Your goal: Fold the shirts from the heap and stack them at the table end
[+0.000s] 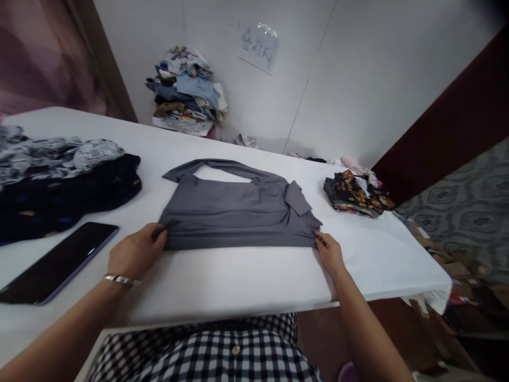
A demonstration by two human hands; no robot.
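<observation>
A grey long-sleeved shirt (226, 212) lies spread on the white-covered table (246, 276) in front of me. One sleeve arcs across its far side, and the other is bent at the right with its cuff lying near the edge. My left hand (139, 249), with a silver bracelet at the wrist, pinches the near left corner of the shirt. At the near right corner my right hand (329, 250) pinches the fabric between thumb and fingers. The near edge runs fairly straight between both hands.
A black phone (59, 260) lies left of my left hand. Behind it are rumpled dark and patterned clothes (71, 185). A folded stack (353, 193) sits at the right, a tall clothes pile (189, 95) beyond the far edge. A paper sign (258, 48) hangs on the wall.
</observation>
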